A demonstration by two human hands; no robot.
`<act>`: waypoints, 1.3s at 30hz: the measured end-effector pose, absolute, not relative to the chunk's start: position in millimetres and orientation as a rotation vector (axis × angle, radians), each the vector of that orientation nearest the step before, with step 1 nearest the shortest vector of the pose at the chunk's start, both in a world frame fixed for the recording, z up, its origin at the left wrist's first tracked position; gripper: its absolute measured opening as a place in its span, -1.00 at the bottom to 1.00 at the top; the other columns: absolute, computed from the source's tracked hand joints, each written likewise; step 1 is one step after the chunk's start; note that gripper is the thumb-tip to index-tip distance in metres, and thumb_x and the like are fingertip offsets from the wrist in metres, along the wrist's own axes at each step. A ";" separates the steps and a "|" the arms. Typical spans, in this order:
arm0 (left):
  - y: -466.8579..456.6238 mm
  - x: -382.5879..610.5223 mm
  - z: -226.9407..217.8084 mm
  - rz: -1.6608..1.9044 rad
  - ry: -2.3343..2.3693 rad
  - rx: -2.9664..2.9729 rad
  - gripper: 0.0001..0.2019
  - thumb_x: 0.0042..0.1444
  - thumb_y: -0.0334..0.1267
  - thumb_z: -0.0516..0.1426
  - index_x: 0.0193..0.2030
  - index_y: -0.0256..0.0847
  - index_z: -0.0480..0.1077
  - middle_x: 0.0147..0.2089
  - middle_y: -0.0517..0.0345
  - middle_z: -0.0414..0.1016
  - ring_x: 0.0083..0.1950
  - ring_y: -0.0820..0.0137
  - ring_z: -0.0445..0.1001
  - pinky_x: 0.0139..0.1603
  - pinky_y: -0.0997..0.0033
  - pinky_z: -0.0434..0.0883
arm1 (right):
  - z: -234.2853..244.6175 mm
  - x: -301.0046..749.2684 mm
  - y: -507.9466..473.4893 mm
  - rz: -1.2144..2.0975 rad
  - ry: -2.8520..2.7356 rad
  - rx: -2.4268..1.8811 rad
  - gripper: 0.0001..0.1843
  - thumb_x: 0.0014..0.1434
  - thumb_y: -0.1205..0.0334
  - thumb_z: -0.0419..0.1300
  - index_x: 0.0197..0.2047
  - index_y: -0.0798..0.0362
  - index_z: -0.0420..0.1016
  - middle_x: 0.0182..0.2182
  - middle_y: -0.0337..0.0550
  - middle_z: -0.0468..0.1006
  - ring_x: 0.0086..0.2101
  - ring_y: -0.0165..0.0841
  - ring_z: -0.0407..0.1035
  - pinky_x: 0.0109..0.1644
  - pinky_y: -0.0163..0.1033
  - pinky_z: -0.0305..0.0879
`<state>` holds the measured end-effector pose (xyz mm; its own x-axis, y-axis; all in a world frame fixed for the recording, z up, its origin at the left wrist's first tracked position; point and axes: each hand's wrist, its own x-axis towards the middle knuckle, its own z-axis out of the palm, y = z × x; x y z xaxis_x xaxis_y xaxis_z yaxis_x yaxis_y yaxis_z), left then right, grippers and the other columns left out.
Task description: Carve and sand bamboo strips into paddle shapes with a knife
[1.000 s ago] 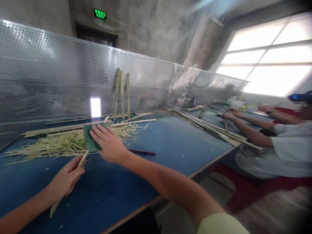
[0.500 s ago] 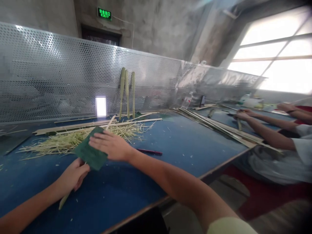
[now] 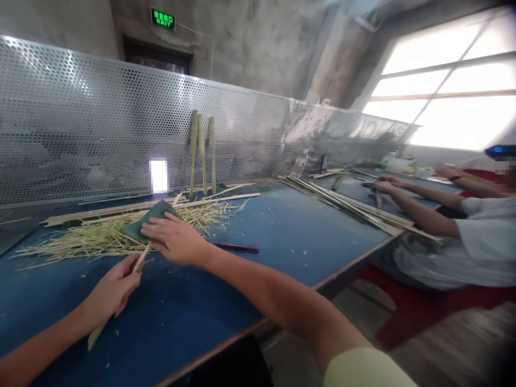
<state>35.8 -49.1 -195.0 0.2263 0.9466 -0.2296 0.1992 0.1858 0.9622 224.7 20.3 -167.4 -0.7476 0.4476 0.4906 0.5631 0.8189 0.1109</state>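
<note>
My left hand (image 3: 116, 285) is closed around a pale bamboo strip (image 3: 141, 259), whose lower end sticks out below the fist towards the front left. My right hand (image 3: 175, 239) presses a dark green sheet of sandpaper (image 3: 155, 213) over the same strip farther up. Its fingers lie across the sheet, and the strip's tip shows beyond it. The thumb and the strip's middle part are hidden. Just behind and beneath the sheet lies a heap of thin bamboo shavings (image 3: 94, 236).
A dark red slim tool (image 3: 237, 248) lies on the blue table (image 3: 278, 231), right of my right wrist. Long strips (image 3: 338, 201) lie farther right. Three bamboo pieces (image 3: 201, 150) lean on the perforated metal screen (image 3: 250, 123). Co-workers' hands (image 3: 385, 184) work at the table's far right.
My right hand and the sandpaper have slid up the strip, away from my left hand, baring a stretch of strip between them. The view has shifted slightly to the right.
</note>
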 end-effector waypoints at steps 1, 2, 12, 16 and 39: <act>-49.3 35.6 -195.6 0.779 1.229 1.295 -0.40 -0.12 0.03 0.17 0.04 -0.16 0.14 -0.80 0.59 0.03 -0.82 0.54 -0.07 -0.81 0.56 0.09 | -167.8 223.5 19.4 -0.349 -2.502 -0.812 -0.52 0.47 0.10 -0.13 0.30 0.10 0.32 0.28 -0.25 0.35 0.34 -0.41 0.05 0.47 -0.15 -0.32; -49.4 35.4 -196.2 0.780 1.226 1.305 -0.44 -0.11 0.03 0.17 0.00 -0.15 0.15 -0.79 0.59 0.03 -0.82 0.55 -0.07 -0.81 0.57 0.09 | -168.0 222.1 18.5 -0.349 -2.478 -0.837 -0.51 0.47 0.09 -0.14 0.30 0.12 0.33 0.29 -0.23 0.35 0.34 -0.38 0.03 0.47 -0.14 -0.32; -48.7 36.0 -196.9 0.848 1.238 1.322 -0.65 -0.11 0.01 0.15 -0.28 -0.10 0.14 -0.77 0.57 0.04 -0.83 0.58 -0.05 -0.83 0.59 0.08 | -168.5 219.6 20.6 -0.311 -2.539 -0.772 -0.49 0.45 0.12 -0.10 0.36 0.15 0.23 0.34 -0.13 0.25 0.38 -0.40 -0.07 0.47 -0.13 -0.25; -48.9 38.4 -194.8 0.866 1.235 1.311 -0.67 -0.09 -0.01 0.15 -0.30 -0.09 0.12 -0.75 0.57 0.06 -0.83 0.60 -0.06 -0.83 0.61 0.05 | -168.1 219.4 19.2 -0.270 -2.623 -0.714 -0.51 0.46 0.16 -0.13 0.36 0.11 0.22 0.33 -0.17 0.26 0.37 -0.45 -0.05 0.46 -0.16 -0.20; -50.2 40.5 -194.9 0.985 1.319 1.320 -0.71 -0.17 -0.09 0.16 -0.33 -0.10 0.19 -0.72 0.52 0.04 -0.78 0.57 -0.04 -0.78 0.55 -0.02 | -165.7 217.8 13.8 -0.351 -2.633 -0.658 -0.51 0.45 0.18 -0.10 0.38 0.05 0.19 0.36 -0.22 0.21 0.38 -0.50 -0.10 0.46 -0.21 -0.24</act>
